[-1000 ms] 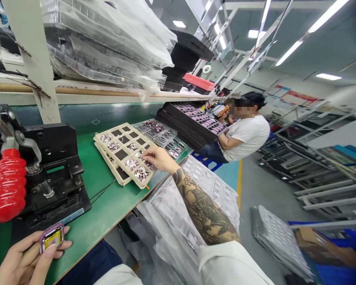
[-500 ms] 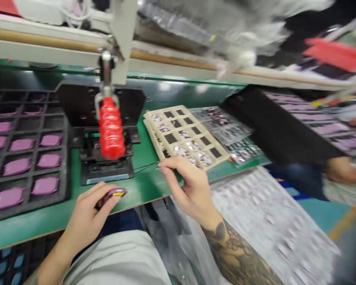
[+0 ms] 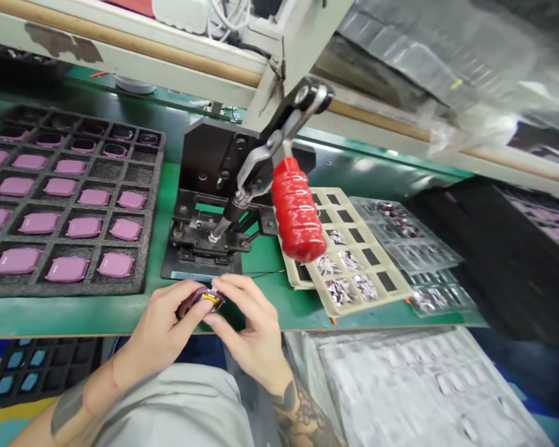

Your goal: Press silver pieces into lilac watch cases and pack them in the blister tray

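Above the bench's front edge, my left hand (image 3: pixel 168 323) is closed around a small purple watch case (image 3: pixel 196 299). A yellow piece (image 3: pixel 210 302) shows in its open side. The thumb and forefinger of my right hand (image 3: pixel 251 329) close on the case's right end; whether a tiny part sits between those fingertips is hidden. Thin dark tweezers (image 3: pixel 263 274) lie on the green bench, beyond my right hand. Just behind my hands stands a black toggle press (image 3: pixel 214 230) with a red handle (image 3: pixel 299 211).
At the left lies a black compartment tray (image 3: pixel 151 186) of purple watch cases. Beige trays (image 3: pixel 403 292) of small parts and clear plastic trays (image 3: pixel 428 257) stand to the right. A shelf beam (image 3: pixel 205 62) crosses above. A bagged tray (image 3: pixel 400 385) sits below the bench edge.
My right hand has let go of the tweezers, now on the bench, and moved left onto the watch case in my left hand. The view has shifted left.
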The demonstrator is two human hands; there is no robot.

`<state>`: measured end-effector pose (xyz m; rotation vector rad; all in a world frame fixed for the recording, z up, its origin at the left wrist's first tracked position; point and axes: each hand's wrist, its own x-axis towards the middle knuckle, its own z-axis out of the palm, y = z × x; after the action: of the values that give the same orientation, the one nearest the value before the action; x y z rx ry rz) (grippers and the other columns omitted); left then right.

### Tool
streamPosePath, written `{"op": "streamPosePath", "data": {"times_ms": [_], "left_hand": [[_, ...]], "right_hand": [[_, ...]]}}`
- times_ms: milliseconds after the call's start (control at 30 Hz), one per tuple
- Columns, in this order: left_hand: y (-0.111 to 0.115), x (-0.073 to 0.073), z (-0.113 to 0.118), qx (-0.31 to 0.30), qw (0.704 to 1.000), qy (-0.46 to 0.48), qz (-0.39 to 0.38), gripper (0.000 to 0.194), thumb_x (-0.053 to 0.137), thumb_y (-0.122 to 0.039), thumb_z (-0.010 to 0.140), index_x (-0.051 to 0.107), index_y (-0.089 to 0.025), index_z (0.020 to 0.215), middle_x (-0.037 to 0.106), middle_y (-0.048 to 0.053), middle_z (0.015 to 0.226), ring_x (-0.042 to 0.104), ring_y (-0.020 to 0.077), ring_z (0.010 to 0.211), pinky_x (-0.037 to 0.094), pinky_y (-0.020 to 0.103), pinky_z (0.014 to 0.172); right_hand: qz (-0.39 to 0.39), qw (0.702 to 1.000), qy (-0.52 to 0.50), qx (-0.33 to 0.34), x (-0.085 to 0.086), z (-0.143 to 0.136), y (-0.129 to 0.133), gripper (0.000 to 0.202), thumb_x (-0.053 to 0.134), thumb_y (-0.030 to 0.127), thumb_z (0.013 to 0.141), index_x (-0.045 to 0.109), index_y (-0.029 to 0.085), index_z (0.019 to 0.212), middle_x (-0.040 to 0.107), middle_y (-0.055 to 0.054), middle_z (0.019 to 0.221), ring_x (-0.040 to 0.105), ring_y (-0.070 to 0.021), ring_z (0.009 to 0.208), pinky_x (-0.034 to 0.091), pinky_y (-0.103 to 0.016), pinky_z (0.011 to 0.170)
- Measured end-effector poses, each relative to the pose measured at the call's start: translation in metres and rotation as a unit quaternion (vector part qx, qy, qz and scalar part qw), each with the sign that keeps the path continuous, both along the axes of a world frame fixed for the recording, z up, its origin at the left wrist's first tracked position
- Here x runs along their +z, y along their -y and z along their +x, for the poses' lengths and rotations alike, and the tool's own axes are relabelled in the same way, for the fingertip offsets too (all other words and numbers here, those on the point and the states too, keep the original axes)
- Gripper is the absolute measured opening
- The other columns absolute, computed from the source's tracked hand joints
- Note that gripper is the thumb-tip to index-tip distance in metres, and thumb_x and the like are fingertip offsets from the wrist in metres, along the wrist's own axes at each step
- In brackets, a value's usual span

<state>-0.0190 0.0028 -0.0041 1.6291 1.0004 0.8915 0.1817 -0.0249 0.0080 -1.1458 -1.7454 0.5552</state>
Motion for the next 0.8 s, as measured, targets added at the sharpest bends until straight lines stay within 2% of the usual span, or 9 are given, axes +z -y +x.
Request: {"op": "streamPosePath", "data": {"times_ms": [100, 233, 333, 433, 567, 667, 733, 800], "left_hand": [[-0.001, 0.002, 0.000, 0.002, 1.000, 0.007, -0.007, 0.030, 0.060, -0.042, 0.115, 0.070, -0.021, 0.099, 0.065, -0.001, 0.083, 0.055, 0.0145, 0.074, 0.043, 0.027, 0.071], [-0.001, 0.002, -0.001, 0.009, 1.000, 0.009, -0.017, 0.032, 0.058, -0.043, 0.116, 0.068, -0.020, 0.095, 0.062, -0.001, 0.082, 0.053, 0.0147, 0.073, 0.042, 0.029, 0.070], [0.000, 0.000, -0.002, 0.013, 1.000, 0.014, -0.023, 0.034, 0.057, -0.045, 0.115, 0.069, -0.019, 0.096, 0.062, -0.001, 0.081, 0.053, 0.0150, 0.072, 0.042, 0.029, 0.069], [0.001, -0.004, -0.003, 0.022, 0.999, 0.018, -0.018, 0.033, 0.059, -0.045, 0.115, 0.072, -0.020, 0.100, 0.068, 0.001, 0.086, 0.059, 0.0159, 0.076, 0.047, 0.029, 0.071], [0.002, -0.010, -0.003, 0.044, 0.997, 0.057, -0.013, 0.023, 0.065, -0.041, 0.113, 0.075, -0.020, 0.115, 0.079, 0.005, 0.103, 0.073, 0.0180, 0.086, 0.059, 0.030, 0.082], [0.006, -0.015, -0.004, 0.061, 0.995, 0.078, -0.029, 0.022, 0.072, -0.040, 0.110, 0.071, -0.022, 0.122, 0.083, 0.008, 0.116, 0.082, 0.0220, 0.102, 0.064, 0.032, 0.095], [0.009, -0.017, -0.009, 0.079, 0.993, 0.077, -0.037, 0.025, 0.075, -0.041, 0.107, 0.068, -0.023, 0.124, 0.085, 0.009, 0.121, 0.084, 0.0235, 0.107, 0.066, 0.032, 0.099], [0.010, -0.020, -0.017, 0.085, 0.994, 0.060, -0.032, 0.035, 0.078, -0.044, 0.105, 0.068, -0.024, 0.132, 0.085, 0.008, 0.125, 0.085, 0.0243, 0.107, 0.068, 0.033, 0.098]], "right_hand": [[0.028, 0.999, 0.030, 0.005, -0.009, -0.005, 0.003, 0.054, 0.082, 0.013, 0.098, 0.070, 0.028, 0.149, 0.074, -0.012, 0.138, 0.075, -0.0249, 0.125, 0.065, -0.040, 0.110], [0.061, 0.996, 0.063, -0.009, -0.020, -0.011, 0.002, 0.061, 0.075, 0.008, 0.100, 0.066, 0.032, 0.156, 0.075, -0.012, 0.135, 0.076, -0.0285, 0.122, 0.068, -0.045, 0.106], [0.100, 0.989, 0.108, -0.002, -0.025, -0.014, 0.001, 0.069, 0.070, 0.007, 0.102, 0.057, 0.032, 0.165, 0.075, -0.015, 0.134, 0.076, -0.0321, 0.122, 0.069, -0.051, 0.103], [0.091, 0.989, 0.119, -0.009, -0.026, -0.014, 0.002, 0.066, 0.066, 0.010, 0.105, 0.055, 0.033, 0.166, 0.074, -0.015, 0.135, 0.076, -0.0311, 0.122, 0.070, -0.050, 0.102], [0.070, 0.994, 0.044, -0.075, -0.024, -0.013, 0.000, 0.065, 0.077, 0.021, 0.101, 0.056, 0.031, 0.162, 0.070, -0.015, 0.139, 0.072, -0.0321, 0.128, 0.067, -0.052, 0.107], [0.067, 0.985, -0.047, -0.152, -0.021, -0.014, 0.004, 0.054, 0.075, 0.023, 0.101, 0.062, 0.029, 0.153, 0.072, -0.012, 0.127, 0.073, -0.0288, 0.116, 0.067, -0.049, 0.100], [0.078, 0.978, -0.070, -0.179, -0.023, -0.017, 0.014, 0.044, 0.071, 0.022, 0.101, 0.066, 0.029, 0.145, 0.074, -0.009, 0.115, 0.074, -0.0264, 0.109, 0.067, -0.046, 0.098], [0.089, 0.977, -0.052, -0.185, -0.032, -0.021, 0.029, 0.044, 0.071, 0.022, 0.100, 0.065, 0.028, 0.143, 0.076, -0.009, 0.114, 0.075, -0.0257, 0.110, 0.067, -0.044, 0.099]]}}
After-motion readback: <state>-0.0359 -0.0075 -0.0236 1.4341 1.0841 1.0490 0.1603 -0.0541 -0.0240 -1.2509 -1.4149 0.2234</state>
